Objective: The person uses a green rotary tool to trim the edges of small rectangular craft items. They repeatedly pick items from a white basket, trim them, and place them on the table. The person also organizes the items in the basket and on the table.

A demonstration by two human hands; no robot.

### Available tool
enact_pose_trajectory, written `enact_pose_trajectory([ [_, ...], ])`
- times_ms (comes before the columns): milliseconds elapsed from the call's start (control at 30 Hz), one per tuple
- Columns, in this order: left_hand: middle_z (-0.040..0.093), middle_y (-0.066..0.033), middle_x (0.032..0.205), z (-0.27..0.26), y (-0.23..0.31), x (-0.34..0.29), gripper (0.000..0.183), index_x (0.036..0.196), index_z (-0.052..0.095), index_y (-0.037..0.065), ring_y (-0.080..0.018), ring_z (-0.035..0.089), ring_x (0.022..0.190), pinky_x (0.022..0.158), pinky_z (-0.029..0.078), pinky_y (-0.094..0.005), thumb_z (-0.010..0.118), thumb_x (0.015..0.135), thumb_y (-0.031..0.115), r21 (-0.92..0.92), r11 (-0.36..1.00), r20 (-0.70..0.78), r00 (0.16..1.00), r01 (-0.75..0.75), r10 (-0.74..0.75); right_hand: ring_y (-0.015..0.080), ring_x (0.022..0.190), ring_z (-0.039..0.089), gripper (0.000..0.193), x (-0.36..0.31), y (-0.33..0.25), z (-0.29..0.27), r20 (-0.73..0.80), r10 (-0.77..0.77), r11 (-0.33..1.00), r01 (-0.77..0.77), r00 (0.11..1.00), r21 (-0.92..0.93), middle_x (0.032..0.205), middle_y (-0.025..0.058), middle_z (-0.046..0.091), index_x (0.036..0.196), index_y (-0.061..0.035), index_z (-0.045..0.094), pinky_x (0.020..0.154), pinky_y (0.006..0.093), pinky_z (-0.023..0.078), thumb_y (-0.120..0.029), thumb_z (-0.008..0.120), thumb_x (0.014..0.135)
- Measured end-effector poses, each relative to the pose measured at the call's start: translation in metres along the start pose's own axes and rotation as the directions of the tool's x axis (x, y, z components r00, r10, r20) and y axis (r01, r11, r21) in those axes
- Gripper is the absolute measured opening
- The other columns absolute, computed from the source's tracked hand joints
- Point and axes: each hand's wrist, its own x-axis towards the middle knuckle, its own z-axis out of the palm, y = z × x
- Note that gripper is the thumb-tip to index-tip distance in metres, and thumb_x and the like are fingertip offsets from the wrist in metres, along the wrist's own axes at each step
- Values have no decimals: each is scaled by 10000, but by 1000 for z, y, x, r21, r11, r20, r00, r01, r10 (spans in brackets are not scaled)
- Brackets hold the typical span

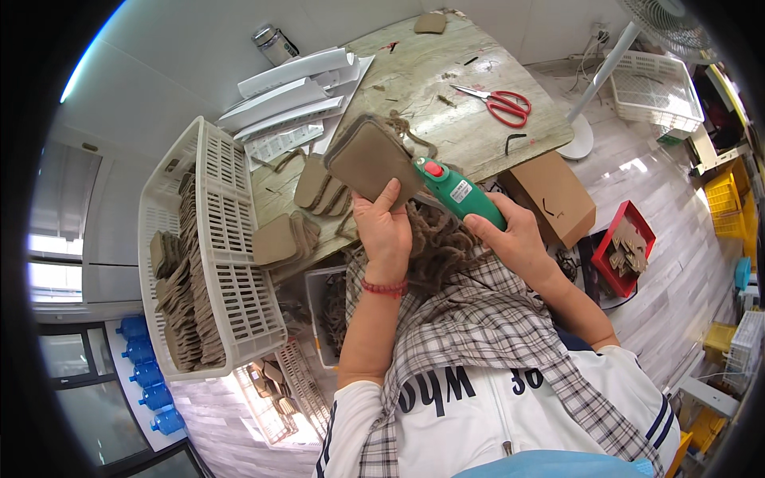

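Note:
My left hand [384, 233] grips a brown padded piece [368, 158] with rounded corners, thumb across its face. My right hand [516, 240] is wrapped around a green handheld electric cutter [462, 195] with a red button. The cutter's head is at the right edge of the piece; whether its blade touches is hard to make out. A tangle of brown trimmed strips [438, 243] lies below both hands, over the checked apron [470, 319]. On the table left of my left hand lie more brown pieces, one stack [319, 191] and another pile [279, 240].
Red-handled scissors [507, 108] lie on the worn table [454, 72], with papers [295, 88] at its left. A white plastic crate [239, 279] of brown pieces stands at the left. Right of the table are a cardboard box [558, 195], a red tray [629, 215] and a standing fan [606, 76].

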Motion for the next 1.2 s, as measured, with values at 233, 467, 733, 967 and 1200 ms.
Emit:
enact_pose_trajectory([
  [233, 610, -90, 1176, 5, 1, -14, 418, 1225, 502, 31, -212, 614, 1059, 927, 521, -349, 571, 847, -133, 25, 996, 3, 996, 89, -90, 82, 666, 557, 396, 6, 0, -3, -16, -44, 999, 44, 999, 29, 749, 47, 629, 1081, 19, 620, 605, 251, 462, -304, 708, 870],
  [467, 622, -95, 1155, 1, 14, -25, 436, 1221, 505, 28, -202, 628, 1032, 890, 534, -333, 581, 826, -142, 93, 981, 62, 983, 168, -175, 82, 679, 567, 405, 12, -8, -14, 31, -25, 999, 24, 999, 28, 753, 49, 638, 1095, 18, 622, 616, 252, 470, -306, 710, 869],
  [733, 633, -80, 1151, -13, 62, -14, 544, 1255, 510, 14, -175, 624, 1037, 896, 503, -297, 561, 745, -168, 425, 868, 133, 931, 257, -340, 118, 707, 605, 429, 10, -6, -51, 183, -40, 990, 64, 982, -123, 800, 83, 656, 1104, 15, 616, 662, 276, 491, -301, 731, 837],
  [967, 624, -39, 1126, -21, 86, -2, 524, 1211, 534, 14, -131, 596, 1025, 906, 467, -270, 588, 720, -158, 589, 745, 140, 868, 313, -476, 96, 710, 585, 431, 5, -1, -63, 276, -129, 953, 196, 953, -233, 832, 50, 625, 1149, 32, 586, 631, 256, 476, -233, 725, 837],
  [1200, 607, -54, 1152, -24, 83, -2, 541, 1231, 524, -1, -135, 582, 1040, 913, 452, -261, 581, 716, -159, 661, 649, 81, 824, 377, -561, 190, 720, 655, 430, -1, 1, -52, 257, -126, 949, 192, 958, -251, 824, 123, 666, 1099, 12, 614, 677, 306, 513, -293, 743, 825],
])
